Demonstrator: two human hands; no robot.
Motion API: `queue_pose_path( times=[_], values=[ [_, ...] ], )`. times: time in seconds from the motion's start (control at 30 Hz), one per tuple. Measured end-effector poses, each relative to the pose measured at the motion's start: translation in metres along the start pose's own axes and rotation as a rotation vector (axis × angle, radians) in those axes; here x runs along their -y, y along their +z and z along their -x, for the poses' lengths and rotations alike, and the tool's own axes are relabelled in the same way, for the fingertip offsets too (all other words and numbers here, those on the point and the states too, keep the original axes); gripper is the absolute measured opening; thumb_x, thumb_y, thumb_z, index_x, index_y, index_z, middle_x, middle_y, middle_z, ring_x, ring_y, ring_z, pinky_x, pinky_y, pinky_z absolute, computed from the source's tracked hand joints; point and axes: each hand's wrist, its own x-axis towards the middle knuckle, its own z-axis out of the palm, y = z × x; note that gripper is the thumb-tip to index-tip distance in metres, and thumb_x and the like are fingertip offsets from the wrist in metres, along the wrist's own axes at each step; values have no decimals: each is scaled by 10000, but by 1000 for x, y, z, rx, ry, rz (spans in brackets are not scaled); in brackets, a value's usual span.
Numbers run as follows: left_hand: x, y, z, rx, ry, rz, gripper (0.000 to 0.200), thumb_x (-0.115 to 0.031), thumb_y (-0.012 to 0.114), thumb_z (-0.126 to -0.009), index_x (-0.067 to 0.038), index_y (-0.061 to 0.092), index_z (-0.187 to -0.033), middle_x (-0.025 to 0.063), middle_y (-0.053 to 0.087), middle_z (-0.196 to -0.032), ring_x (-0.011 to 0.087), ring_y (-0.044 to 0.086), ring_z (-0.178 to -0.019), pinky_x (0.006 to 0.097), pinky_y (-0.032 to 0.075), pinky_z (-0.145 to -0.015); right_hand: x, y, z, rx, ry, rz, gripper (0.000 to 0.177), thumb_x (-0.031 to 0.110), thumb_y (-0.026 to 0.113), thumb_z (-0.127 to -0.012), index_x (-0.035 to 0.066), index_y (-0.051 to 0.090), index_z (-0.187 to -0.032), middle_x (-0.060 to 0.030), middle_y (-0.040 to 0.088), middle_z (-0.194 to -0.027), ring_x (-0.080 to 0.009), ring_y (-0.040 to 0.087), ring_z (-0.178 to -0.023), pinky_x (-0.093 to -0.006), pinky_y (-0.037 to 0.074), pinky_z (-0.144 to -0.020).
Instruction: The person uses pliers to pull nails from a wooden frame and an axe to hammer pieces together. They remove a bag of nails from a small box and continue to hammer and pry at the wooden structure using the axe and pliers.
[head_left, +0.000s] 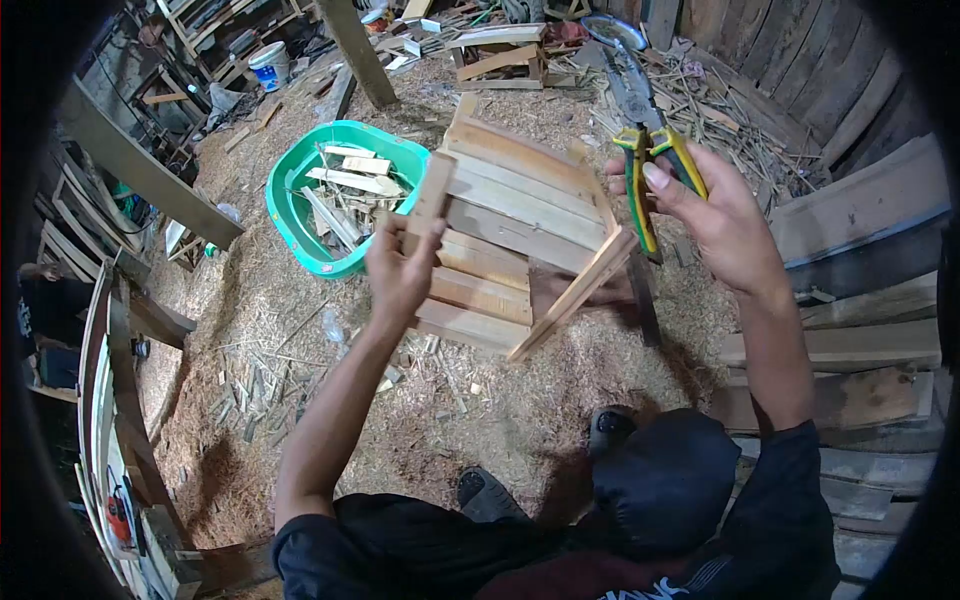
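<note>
My left hand (402,272) is closed around a short upright wooden piece at the left edge of a slatted wooden crate (520,235). The crate is tilted in front of me, its pale and brown slats running side by side, with a gap near its lower right. In my right hand (722,205) is a pair of pliers (636,100) with yellow and green handles, raised above the crate's right side. Their jaws point up and away from me. The fingers behind the handles are partly hidden. A dark narrow strip (645,300) shows just right of the crate.
A green plastic tub (285,220) holding wood scraps stands on the sawdust-covered floor (330,410). Stacked planks (850,345) line the right side. A wooden post (358,52) rises at the back, near a small wooden stand (500,55) and a white bucket (269,66).
</note>
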Motion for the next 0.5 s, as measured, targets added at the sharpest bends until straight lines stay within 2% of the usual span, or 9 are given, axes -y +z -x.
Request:
queue_pose_path(
  times=[0.13,0.23,0.3,0.33,0.43,0.47,0.5],
  values=[
    [16,15,1,-22,-139,67,298,-229,738,-900,-35,514,-867,16,598,-679,61,533,-553,223,427,-488,-13,-2,13,59,131,70,223,151,521,-1010,-20,569,-1146,-98,655,-987,-151,644,-917,-307,545,-820],
    [20,10,-3,-49,-154,64,328,-265,737,-902,-54,493,-846,2,560,-640,52,492,-520,214,398,-467,-54,12,26,-22,318,53,234,134,515,-1005,-23,545,-1176,-91,649,-1002,-162,657,-891,-300,539,-823],
    [24,9,-3,-31,-145,121,334,-271,733,-906,-61,482,-840,0,554,-634,51,486,-513,213,386,-455,-83,18,28,-45,221,270,172,114,529,-985,-11,566,-1097,-78,653,-881,-163,654,-851,-352,527,-781],
    [25,7,-2,-25,-143,147,337,-274,730,-909,-65,476,-837,0,551,-631,50,483,-509,212,380,-450,-96,22,25,-67,192,276,211,129,554,-968,-21,550,-1116,-134,659,-887,-252,670,-856,-385,510,-785],
    [24,9,-3,-17,-153,134,342,-271,726,-913,-72,461,-827,-3,545,-618,49,475,-498,211,370,-438,-92,27,20,-36,218,574,237,136,566,-954,-22,542,-1129,-210,657,-915,-364,662,-900,-421,501,-801],
    [22,11,-4,-25,-170,134,341,-268,725,-913,-72,460,-826,-2,544,-615,48,473,-496,211,370,-438,-95,29,18,-50,233,597,261,89,550,-926,-38,523,-1152,-269,640,-980,-442,633,-950,-478,492,-816],
    [17,13,-5,-32,-185,134,341,-266,725,-914,-72,460,-824,-2,542,-611,48,472,-494,211,369,-438,-99,32,15,-53,193,659,291,88,545,-934,-38,508,-1194,-263,639,-995,-425,637,-958,-472,491,-828]
  ],
)
